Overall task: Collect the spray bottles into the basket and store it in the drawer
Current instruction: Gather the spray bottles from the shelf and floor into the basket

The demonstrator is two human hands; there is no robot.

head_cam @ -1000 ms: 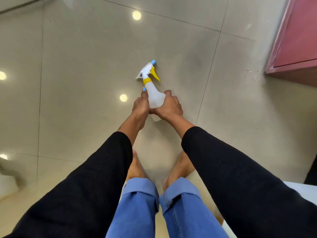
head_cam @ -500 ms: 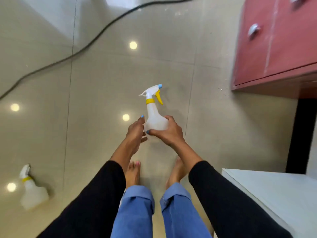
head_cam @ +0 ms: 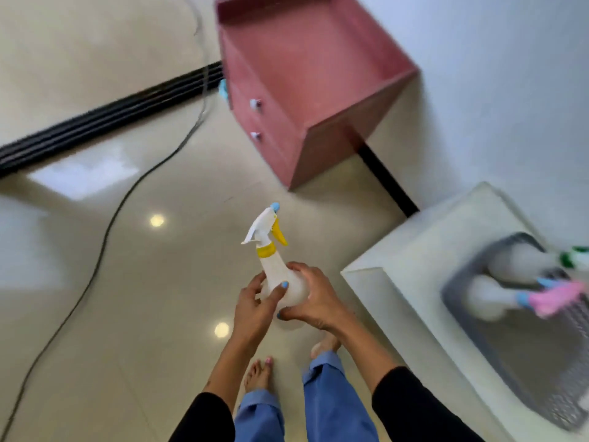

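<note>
Left hand (head_cam: 255,306): fingers curled round the left side of the spray bottle (head_cam: 280,275), gripping it.
Right hand (head_cam: 314,298): wrapped round the bottle's right side, thumb under.
Bottle: upright, held above the floor (head_cam: 143,314), nozzle up.
Basket (head_cam: 522,339): on the white bench (head_cam: 398,266) to the right, two bottles already lying inside.
Cabinet (head_cam: 306,90): red, drawers closed, well apart.
Risk: the smooth round body may slip during the carry; dropped in carelessly, it could catch the rim or knock the others.

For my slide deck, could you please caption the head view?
Both hands, left and right, hold a yellow-triggered spray bottle near the grey basket.
</note>
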